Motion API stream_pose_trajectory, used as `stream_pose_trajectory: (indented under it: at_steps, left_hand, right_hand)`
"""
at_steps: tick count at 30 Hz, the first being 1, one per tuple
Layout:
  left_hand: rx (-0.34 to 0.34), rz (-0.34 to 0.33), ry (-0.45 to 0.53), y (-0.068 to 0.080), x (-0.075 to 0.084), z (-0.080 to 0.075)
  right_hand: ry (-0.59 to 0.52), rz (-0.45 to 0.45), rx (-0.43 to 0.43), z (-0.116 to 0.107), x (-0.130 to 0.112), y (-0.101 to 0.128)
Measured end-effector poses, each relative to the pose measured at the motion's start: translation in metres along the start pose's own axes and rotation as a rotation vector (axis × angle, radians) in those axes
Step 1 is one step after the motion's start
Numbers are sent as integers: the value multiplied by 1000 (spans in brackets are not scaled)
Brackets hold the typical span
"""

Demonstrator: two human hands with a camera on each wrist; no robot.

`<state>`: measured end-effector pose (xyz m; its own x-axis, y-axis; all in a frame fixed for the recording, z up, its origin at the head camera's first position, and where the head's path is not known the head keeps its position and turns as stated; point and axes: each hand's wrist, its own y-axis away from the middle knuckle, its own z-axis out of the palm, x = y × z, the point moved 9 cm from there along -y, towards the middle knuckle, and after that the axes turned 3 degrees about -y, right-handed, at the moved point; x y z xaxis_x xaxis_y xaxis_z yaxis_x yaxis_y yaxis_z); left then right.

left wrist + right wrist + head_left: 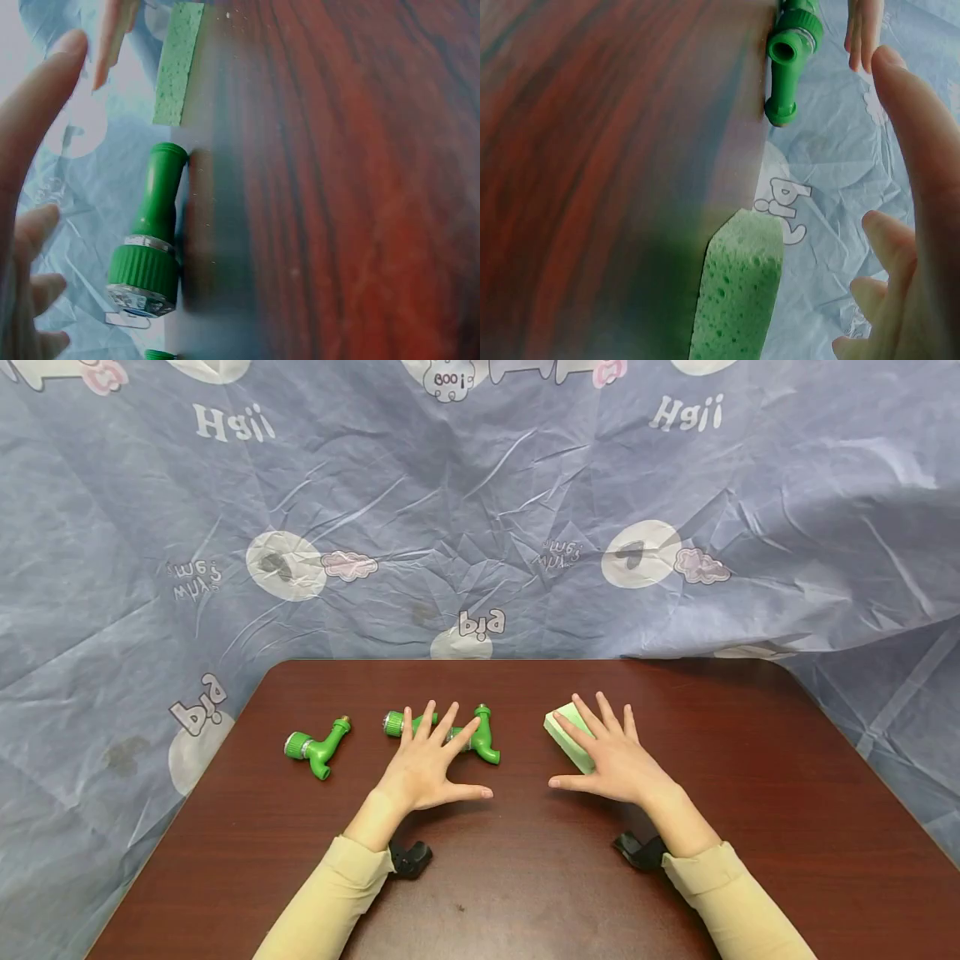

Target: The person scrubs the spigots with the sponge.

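Observation:
My left hand [420, 768] hovers over the table with its fingers spread, holding nothing. Beneath and beyond its fingers lie two green plastic taps, one with a ribbed knob [393, 723] and one with a curved spout [483, 735]; the fingers hide parts of both. In the left wrist view a green tap [157, 199] lies beside the hand. My right hand [618, 764], also spread and holding nothing, is above a light green sponge [576, 753] and covers part of it. The right wrist view shows the sponge's pitted side [735, 300].
A third green tap [322, 750] lies farther left on the dark reddish-brown table [495, 877]. Behind the table's far edge hangs a wrinkled grey-blue printed sheet [465, 485]. Black straps [411, 860] sit at both wrists, by the cream sleeves [330, 893].

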<state>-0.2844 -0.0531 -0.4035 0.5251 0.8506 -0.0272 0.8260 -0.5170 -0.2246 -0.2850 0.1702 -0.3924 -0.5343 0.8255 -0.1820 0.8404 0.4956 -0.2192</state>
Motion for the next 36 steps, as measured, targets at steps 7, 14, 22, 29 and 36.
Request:
stream_pose_trajectory:
  at_steps: [7, 14, 22, 29, 36]
  left_hand:
    - [120, 12, 215, -2, -3, -3]
    - [137, -63, 478, -2, -7, 2]
    - [127, -185, 700, -2, -13, 14]
    - [150, -278, 804, -1, -17, 25]
    - [190, -370, 891, 1, -27, 38]
  right_hand:
    - [-158, 40, -18, 0, 15, 1]
    - [-297, 42, 24, -3, 28, 2]
    - [-409, 98, 18, 2, 42, 5]
    - [-518, 132, 0, 8, 53, 11]
    - [-629, 151, -23, 18, 70, 16]
